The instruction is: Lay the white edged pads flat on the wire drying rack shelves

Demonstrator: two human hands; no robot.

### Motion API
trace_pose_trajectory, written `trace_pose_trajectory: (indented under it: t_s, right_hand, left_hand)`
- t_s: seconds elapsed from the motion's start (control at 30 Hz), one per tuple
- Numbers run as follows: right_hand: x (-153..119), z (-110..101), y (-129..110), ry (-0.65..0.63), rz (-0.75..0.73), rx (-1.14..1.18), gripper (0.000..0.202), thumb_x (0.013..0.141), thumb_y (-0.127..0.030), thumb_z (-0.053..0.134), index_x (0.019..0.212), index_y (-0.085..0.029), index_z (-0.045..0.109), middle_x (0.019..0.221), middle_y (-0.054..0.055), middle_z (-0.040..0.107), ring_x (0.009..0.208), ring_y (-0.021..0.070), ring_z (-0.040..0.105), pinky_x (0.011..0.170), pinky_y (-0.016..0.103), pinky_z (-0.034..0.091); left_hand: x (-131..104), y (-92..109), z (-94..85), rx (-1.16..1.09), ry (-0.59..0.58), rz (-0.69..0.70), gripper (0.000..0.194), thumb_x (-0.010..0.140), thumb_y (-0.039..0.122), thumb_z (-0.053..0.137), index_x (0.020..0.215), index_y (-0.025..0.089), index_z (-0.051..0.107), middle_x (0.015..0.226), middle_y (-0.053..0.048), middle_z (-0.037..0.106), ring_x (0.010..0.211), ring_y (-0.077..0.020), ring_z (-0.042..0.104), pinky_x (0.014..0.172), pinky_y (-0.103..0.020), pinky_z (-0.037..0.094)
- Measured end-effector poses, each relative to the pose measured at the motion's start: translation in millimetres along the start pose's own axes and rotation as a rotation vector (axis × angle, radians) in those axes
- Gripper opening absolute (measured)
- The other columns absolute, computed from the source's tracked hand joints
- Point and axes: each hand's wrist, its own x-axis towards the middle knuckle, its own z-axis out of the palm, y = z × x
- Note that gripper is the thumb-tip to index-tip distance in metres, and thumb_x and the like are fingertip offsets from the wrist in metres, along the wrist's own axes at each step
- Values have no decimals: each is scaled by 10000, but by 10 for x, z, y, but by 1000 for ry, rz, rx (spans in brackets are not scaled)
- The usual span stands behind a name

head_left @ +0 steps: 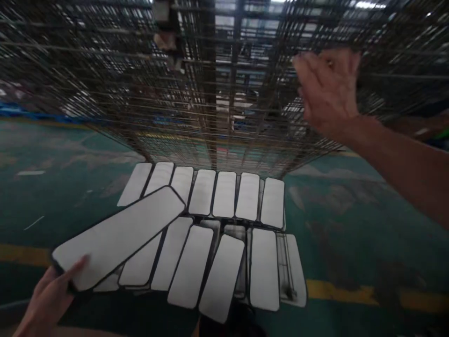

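My left hand point(52, 295) is closed on one end of a long white panel point(121, 238) with rounded corners and a dark edge, thumb on its top face. The panel slants up to the right above other similar panels. Raised at the right, my right hand point(328, 89) is at the wire drying rack point(206, 93), its fingers curled at one of the thin-wired shelves. Blur hides exactly how the fingertips sit on the wires. Below, two rows of white panels point(224, 194) lie side by side, some of the nearer ones tilted and overlapping.
Stacked wire shelves fill the upper view. A green floor point(351, 201) with a yellow line point(340, 292) extends around the rack. Something blue point(21, 110) lies along the far left. Part of another person's arm point(417, 126) seems to show at the right edge.
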Motion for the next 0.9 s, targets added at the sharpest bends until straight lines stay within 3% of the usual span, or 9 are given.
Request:
trace_pose_trajectory:
  t_s: [0.1,0.2,0.27,0.37,0.43,0.57,0.7,0.8,0.9]
  right_hand:
    - [-41,65,41,34,-122,-65,524,722,-197,17,424,35,379,1404,138,231,1194,291,329,873,463,307]
    - [-173,-12,67,133,-273,-236,555,672,-121,-50,508,97,433,1364,162,261,1198,232,340,839,346,362]
    - [-302,-81,96,193,-335,-386,650,685,-80,-72,822,146,522,1358,147,292,1225,190,312,874,293,353]
    - [-547,-142,185,161,-352,-379,626,793,-89,-76,1329,41,220,1366,87,317,1257,150,276,955,305,301]
    - [-796,-146,263,136,-308,-161,559,870,-158,-48,1386,-33,127,1394,39,298,1288,135,249,1007,315,234]
    - [-1810,3,207,138,123,330,477,941,-236,196,1336,-13,347,1377,52,403,1272,98,336,1033,243,220]
    - [-3505,458,-548,-185,509,539,443,918,-245,390,1330,-82,394,1340,122,467,1256,167,394,1038,329,331]
    - [-4635,862,-1490,-296,495,575,384,885,-267,424,1230,-124,508,1227,155,559,1155,249,490,880,396,471]
    - [-5278,1217,-2394,-471,402,667,412,822,-189,483,1233,-194,517,1341,96,478,1254,274,392,940,433,431]
  left_hand:
    - [-280,-58,545,-86,-142,-111,299,574,162,636,866,230,625,830,6,660,618,-166,594,481,-256,512]
    - [-566,-223,1091,-89,-274,-154,271,602,127,654,858,211,628,781,27,666,634,-136,596,530,-215,514]
    - [-752,-380,1412,-75,-413,-137,288,597,143,680,875,199,631,795,21,674,686,-132,614,575,-194,521]
    - [-990,-642,1801,-36,-534,-148,319,548,151,724,854,169,635,814,1,679,733,-125,622,635,-170,523]
    - [-1125,-815,2011,-1,-600,-156,344,523,172,760,841,157,632,813,-7,680,754,-126,622,658,-164,519]
    - [-1396,-1183,2368,73,-869,-127,458,543,335,806,925,178,609,836,-3,683,800,-161,628,685,-213,521]
    - [-1665,-1631,2677,106,-1028,-118,517,589,409,767,1008,166,587,853,-35,684,798,-197,633,702,-276,521]
    - [-1774,-1980,2880,129,-1074,-97,543,605,438,730,1047,161,580,900,-62,686,815,-220,637,721,-311,523]
    - [-1719,-2268,3050,193,-1063,-32,578,622,485,677,1087,155,581,1024,-97,667,918,-257,627,775,-339,520]
